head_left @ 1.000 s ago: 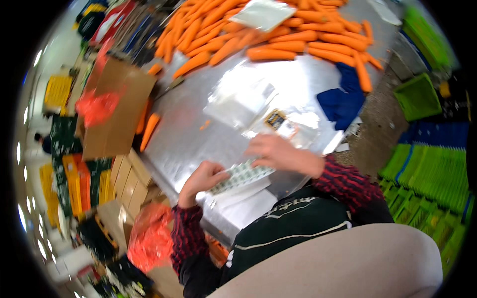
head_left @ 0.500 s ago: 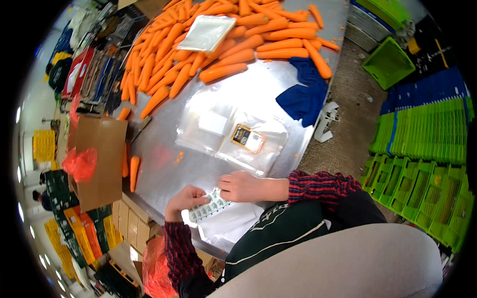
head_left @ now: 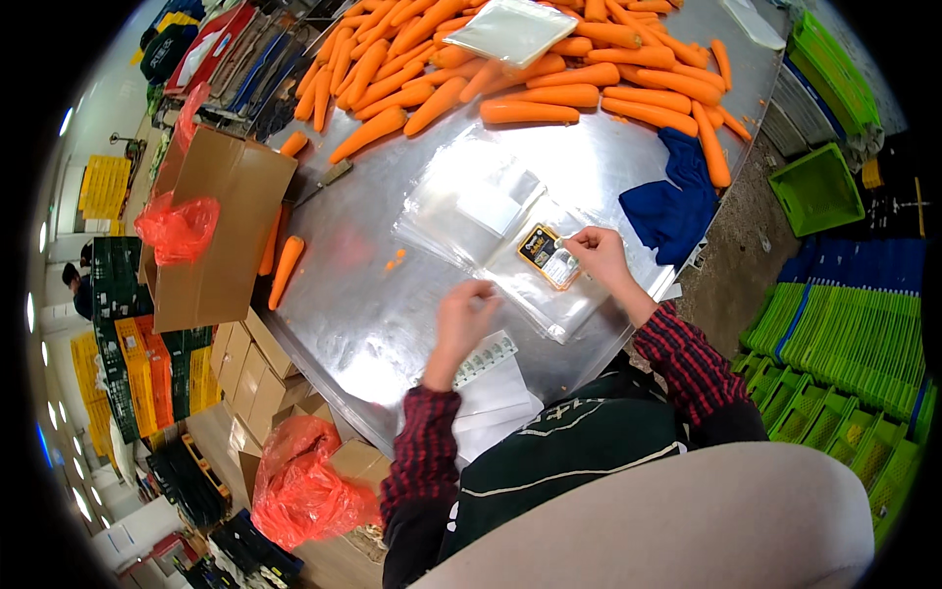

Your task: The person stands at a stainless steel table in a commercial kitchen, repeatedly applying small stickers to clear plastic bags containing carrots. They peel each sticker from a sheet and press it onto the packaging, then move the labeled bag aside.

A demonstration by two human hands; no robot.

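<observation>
Clear plastic bags (head_left: pixel 559 319) lie in a stack on the metal table, the top one bearing a black-and-orange printed label (head_left: pixel 535 245). At that label's right edge, my right hand (head_left: pixel 602 257) has its thumb and fingers pinched together; whatever is between them is too small to make out. My left hand (head_left: pixel 461 322) hovers left of the bags, its fingertips smeared by motion. Beside it a sheet of small green-printed stickers (head_left: pixel 488 355) rests over white paper (head_left: pixel 496 402) near the table's front edge. Another stack of clear bags (head_left: pixel 432 221) adjoins on the left.
Many loose carrots (head_left: pixel 535 110) cover the table's far side, with a packet of clear bags (head_left: pixel 510 31) on top. Blue gloves (head_left: pixel 672 201) lie at the right edge, a knife (head_left: pixel 329 180) at the left. A cardboard box (head_left: pixel 221 231) stands left; green crates (head_left: pixel 834 339) stand right.
My right hand has left the sticker sheet and moved up and right to the bag's label. My left hand has let go of the sheet, which now lies on the paper. The view has shifted.
</observation>
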